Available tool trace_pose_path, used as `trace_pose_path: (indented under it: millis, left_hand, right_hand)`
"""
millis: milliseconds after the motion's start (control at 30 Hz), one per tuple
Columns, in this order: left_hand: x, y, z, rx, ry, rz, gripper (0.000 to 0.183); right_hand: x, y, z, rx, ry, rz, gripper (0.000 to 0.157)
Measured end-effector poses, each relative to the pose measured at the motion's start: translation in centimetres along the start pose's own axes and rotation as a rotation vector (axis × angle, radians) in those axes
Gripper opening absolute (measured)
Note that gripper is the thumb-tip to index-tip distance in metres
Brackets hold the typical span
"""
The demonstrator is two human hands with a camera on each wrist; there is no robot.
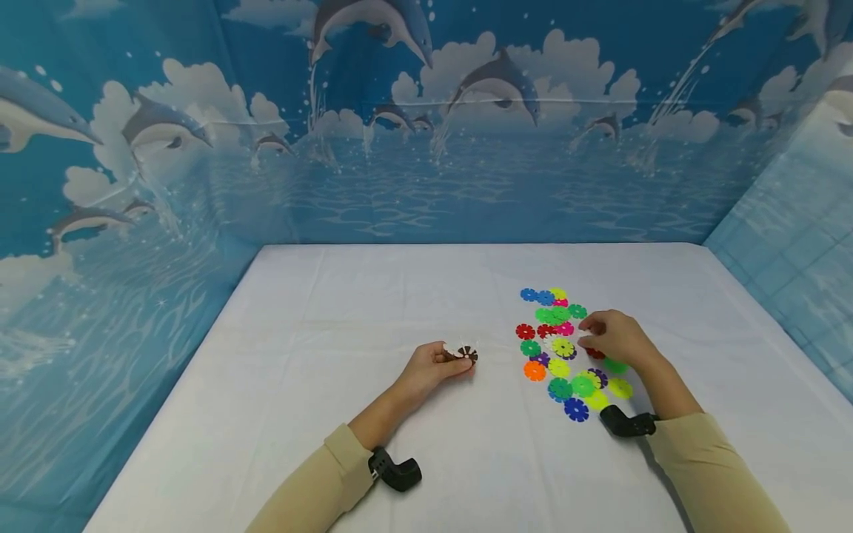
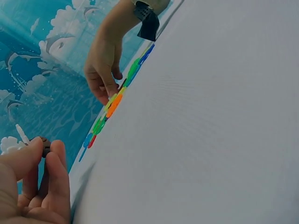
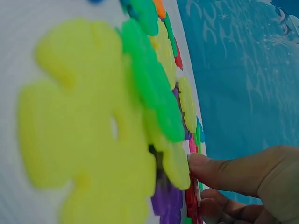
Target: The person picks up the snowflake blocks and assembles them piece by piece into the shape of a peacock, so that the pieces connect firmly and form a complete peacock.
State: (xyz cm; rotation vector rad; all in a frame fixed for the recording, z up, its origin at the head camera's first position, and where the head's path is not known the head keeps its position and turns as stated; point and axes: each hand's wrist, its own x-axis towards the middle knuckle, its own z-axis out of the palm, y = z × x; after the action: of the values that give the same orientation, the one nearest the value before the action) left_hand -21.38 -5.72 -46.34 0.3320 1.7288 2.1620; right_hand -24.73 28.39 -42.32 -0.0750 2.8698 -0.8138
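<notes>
My left hand [image 1: 433, 368] pinches joined notched plastic discs, a brown disc [image 1: 469, 354] and a white disc [image 1: 452, 349], above the white cloth. In the left wrist view, the brown disc [image 2: 45, 145] sits between thumb and fingers, the white disc [image 2: 22, 134] sticking out beyond. My right hand [image 1: 620, 339] hovers low at the right side of a spread of colourful notched discs, thumb and forefinger apart. Beside its thumb lies a dark red disc [image 1: 595, 353]. In the right wrist view the thumb tip is close to red discs [image 3: 191, 193]; contact is unclear.
Blue, green, yellow, purple and pink discs overlap on the white-covered table [image 1: 320, 311]. An orange disc [image 1: 534, 371] lies at the spread's left edge, a dark blue disc [image 1: 576, 409] at its near end. A dolphin-print curtain [image 1: 373, 178] stands behind and along both sides.
</notes>
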Motion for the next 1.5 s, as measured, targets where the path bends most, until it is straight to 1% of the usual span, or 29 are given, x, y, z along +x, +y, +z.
trace_pose_path:
  millis: [67, 167, 300, 367, 467, 567, 600, 667, 733, 800, 833, 1000, 1167, 1367, 1500]
  left_hand:
    - [0.0, 0.0, 0.0, -0.012, -0.003, 0.003, 0.006]
    - [0.1, 0.0, 0.0, -0.021, -0.002, 0.014, 0.007]
    - [0.1, 0.0, 0.1, -0.043, 0.025, 0.006, 0.016]
    - [0.1, 0.1, 0.2, -0.041, 0.037, 0.001, 0.024]
    - [0.2, 0.2, 0.2, -0.023, 0.041, -0.009, 0.039]
    - [0.2, 0.2, 0.1, -0.011, 0.01, 0.005, 0.061]
    - [0.2, 0.3, 0.1, -0.01, -0.002, 0.008, 0.064]
    - [0.3, 0.3, 0.0, 0.004, -0.017, 0.012, 0.059]
    - [0.3, 0.2, 0.0, 0.009, -0.023, 0.011, 0.045]
    - [0.2, 0.2, 0.1, 0.011, -0.014, 0.0, 0.028]
    - [0.3, 0.1, 0.1, 0.009, -0.009, -0.005, 0.024]
    - [0.3, 0.0, 0.0, -0.021, -0.013, 0.006, 0.021]
    - [0.3, 0.0, 0.0, -0.023, -0.016, 0.007, 0.019]
    - [0.1, 0.2, 0.1, -0.023, -0.027, 0.005, 0.018]
    - [0.0, 0.4, 0.2, -0.016, -0.027, -0.003, 0.018]
  right_hand:
    - [0.0, 0.1, 0.0, 0.012, -0.005, 0.006, 0.035]
    - [0.0, 0.2, -0.1, 0.03, -0.022, 0.02, 0.036]
    - [-0.2, 0.0, -0.2, 0.047, -0.04, 0.044, 0.039]
    - [-0.3, -0.3, -0.2, 0.052, -0.032, 0.045, 0.038]
    - [-0.7, -1.1, -0.1, 0.059, -0.009, 0.014, 0.031]
    - [-1.3, -2.4, 0.2, 0.066, 0.011, -0.053, 0.027]
    - [-1.5, -2.9, 0.3, 0.067, 0.017, -0.074, 0.026]
    - [-1.9, -4.0, 0.8, 0.075, 0.029, -0.112, 0.025]
    - [-2.3, -5.1, 1.5, 0.072, 0.05, -0.156, 0.023]
    - [-2.9, -6.3, 2.5, 0.076, 0.064, -0.201, 0.02]
    - [-3.1, -6.9, 3.0, 0.084, 0.069, -0.231, 0.018]
    - [-4.1, -9.2, 5.3, 0.163, 0.079, -0.376, 0.013]
    - [-4.1, -10.4, 6.8, 0.213, 0.117, -0.486, 0.01]
    - [-3.9, -10.9, 7.7, 0.198, 0.177, -0.576, 0.011]
    - [-3.9, -11.1, 7.8, 0.186, 0.19, -0.605, 0.01]
